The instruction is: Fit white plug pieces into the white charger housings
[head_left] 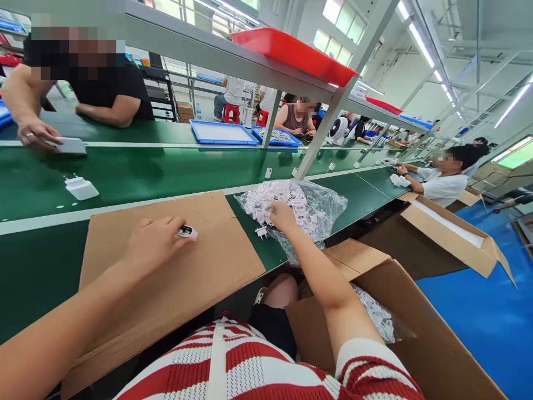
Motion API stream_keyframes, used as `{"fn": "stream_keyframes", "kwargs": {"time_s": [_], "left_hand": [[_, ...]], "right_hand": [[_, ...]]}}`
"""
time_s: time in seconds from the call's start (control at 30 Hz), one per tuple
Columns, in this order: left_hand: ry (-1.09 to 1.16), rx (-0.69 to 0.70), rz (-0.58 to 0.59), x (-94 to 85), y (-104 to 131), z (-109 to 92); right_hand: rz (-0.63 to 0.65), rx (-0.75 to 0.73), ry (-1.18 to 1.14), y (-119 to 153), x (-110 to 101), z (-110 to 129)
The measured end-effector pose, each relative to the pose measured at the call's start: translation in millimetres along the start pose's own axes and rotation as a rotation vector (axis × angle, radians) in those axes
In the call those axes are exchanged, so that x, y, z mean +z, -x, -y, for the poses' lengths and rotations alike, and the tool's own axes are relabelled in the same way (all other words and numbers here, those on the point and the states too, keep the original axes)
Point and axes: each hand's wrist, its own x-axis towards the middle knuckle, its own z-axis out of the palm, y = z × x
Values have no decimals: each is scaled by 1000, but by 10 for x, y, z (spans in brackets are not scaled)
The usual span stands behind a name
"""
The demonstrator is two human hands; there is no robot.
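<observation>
My left hand (156, 241) is closed around a small white charger housing (187, 232), held just above a flat cardboard sheet (216, 272). The housing's end facing me is uncovered and shows dark and yellowish parts inside. Over a heap of small white plastic pieces (277, 194), my right hand (283, 216) has its fingers bent and drawn together at the heap's near edge. What those fingers grip is hidden. The heap lies on an opened clear plastic bag (333, 203). One white plug piece with prongs (261, 232) rests beside the heap, near my right hand.
A green conveyor belt (166, 172) runs behind the cardboard, carrying a white charger (81, 188) and several small white pieces. Across it, a co-worker's hand (39, 133) holds a white block. An open carton (400, 311) stands at my right. A slanting post (322, 133) rises beyond the heap.
</observation>
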Motion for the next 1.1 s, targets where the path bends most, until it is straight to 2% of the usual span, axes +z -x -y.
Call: {"fn": "stream_keyframes", "kwargs": {"time_s": [0.07,0.13,0.2,0.27,0.37,0.47,0.6,0.77,0.87,1.0,1.1], "left_hand": [[83,24,6,106,57,-76],[187,20,4,240,90,-114],[303,1,-4,371,95,-123],[426,-13,-6,477,78,-119],[583,-30,-6,569,49,-109],[680,-63,-5,592,52,-111],[724,-69,14,568,93,-129],[806,-69,14,570,126,-134],[879,-87,28,601,129,-127],[924,-89,49,620,127,-126],[972,-92,65,612,123,-130]], "right_hand": [[-45,30,-233,84,-13,8],[-27,68,-639,195,-28,65],[96,99,-1058,319,-45,172],[265,131,-1364,434,-53,312],[404,182,-1600,542,-4,523],[376,226,-1700,555,140,679],[352,275,-1721,502,394,819],[278,163,-1565,463,643,937],[197,55,-1295,492,720,948],[108,-167,-714,592,721,901],[141,-227,-580,652,722,865]]}}
